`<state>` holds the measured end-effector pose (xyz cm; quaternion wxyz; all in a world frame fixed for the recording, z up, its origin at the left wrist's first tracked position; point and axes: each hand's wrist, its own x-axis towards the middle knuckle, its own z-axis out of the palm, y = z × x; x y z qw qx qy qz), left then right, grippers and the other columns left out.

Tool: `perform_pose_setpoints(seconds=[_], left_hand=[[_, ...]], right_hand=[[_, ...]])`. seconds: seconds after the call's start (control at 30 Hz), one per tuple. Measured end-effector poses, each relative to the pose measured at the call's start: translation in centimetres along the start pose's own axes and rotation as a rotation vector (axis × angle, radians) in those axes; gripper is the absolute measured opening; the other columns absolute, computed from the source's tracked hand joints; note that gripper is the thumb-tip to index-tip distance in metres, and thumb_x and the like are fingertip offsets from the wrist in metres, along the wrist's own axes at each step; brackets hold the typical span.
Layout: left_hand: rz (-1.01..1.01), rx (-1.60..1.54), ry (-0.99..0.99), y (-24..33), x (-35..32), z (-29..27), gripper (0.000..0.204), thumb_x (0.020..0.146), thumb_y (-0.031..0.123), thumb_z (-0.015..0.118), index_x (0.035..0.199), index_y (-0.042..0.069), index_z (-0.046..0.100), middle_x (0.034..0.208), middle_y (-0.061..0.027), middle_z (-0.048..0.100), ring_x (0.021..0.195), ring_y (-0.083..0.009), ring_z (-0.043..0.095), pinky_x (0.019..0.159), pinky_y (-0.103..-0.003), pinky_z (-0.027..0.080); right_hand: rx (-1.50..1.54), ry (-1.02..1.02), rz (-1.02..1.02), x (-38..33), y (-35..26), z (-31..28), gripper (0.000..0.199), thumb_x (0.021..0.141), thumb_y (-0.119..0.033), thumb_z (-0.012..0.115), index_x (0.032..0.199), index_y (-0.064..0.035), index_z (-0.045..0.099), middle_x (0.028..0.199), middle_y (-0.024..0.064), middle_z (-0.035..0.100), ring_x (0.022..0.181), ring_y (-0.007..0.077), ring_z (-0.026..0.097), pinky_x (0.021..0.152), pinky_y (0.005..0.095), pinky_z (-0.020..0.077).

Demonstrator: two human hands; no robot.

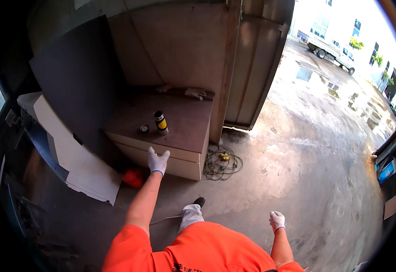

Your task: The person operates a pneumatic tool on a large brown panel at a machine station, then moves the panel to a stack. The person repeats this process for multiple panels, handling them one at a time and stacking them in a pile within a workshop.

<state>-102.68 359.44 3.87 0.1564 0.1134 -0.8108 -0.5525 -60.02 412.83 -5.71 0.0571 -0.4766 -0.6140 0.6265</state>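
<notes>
My left hand (157, 161), in a white knit glove, reaches toward the front of a low cabinet (179, 136) with a dark brown top. Its thumb stands apart from the fingers and nothing is in it. Just beyond it, upright on the cabinet top, is a black thermos bottle (160, 122) with a yellow band, its mouth facing up. A small round cup or lid (144, 129) lies left of the bottle, apart from it. Out to my right side, over the floor, my gloved right hand (277, 220) is curled closed, with nothing showing in it.
Gloves (195, 93) lie at the cabinet's back edge. Coiled cables (223, 163) sit on the floor beside it. A bent white panel (80, 163) leans at the left, near a red object (133, 178). A metal door (257, 63) stands open to a wet yard with a truck (332, 49).
</notes>
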Motion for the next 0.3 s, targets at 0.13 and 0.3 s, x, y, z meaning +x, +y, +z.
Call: perform_pose_setpoints(seconds=[0.13, 0.3], left_hand=[[0.116, 0.205, 0.139, 1.2, 10.9, 4.3, 0.114, 0.073, 0.042, 0.091, 0.155, -0.010, 0.031, 0.155, -0.0331, 0.042, 0.146, -0.0428, 0.043, 0.122, -0.046, 0.036], [-0.008, 0.154, 0.031, 1.8, 19.0, 8.8, 0.116, 0.070, 0.042, 0.093, 0.158, 0.000, 0.030, 0.156, -0.0270, 0.044, 0.144, -0.0431, 0.044, 0.120, -0.046, 0.037]], right_hand=[[0.040, 0.004, 0.060, 1.7, -0.7, 3.0, 0.014, 0.096, -0.016, 0.066, 0.084, -0.0100, 0.062, 0.067, -0.0029, 0.050, 0.051, 0.0101, 0.048, 0.043, 0.0273, 0.0326], [-0.276, 0.068, 0.447, 3.8, 11.2, 3.8, 0.043, 0.095, -0.022, 0.072, 0.128, 0.0046, 0.069, 0.090, 0.0114, 0.076, 0.067, 0.0211, 0.068, 0.057, 0.0361, 0.0536]])
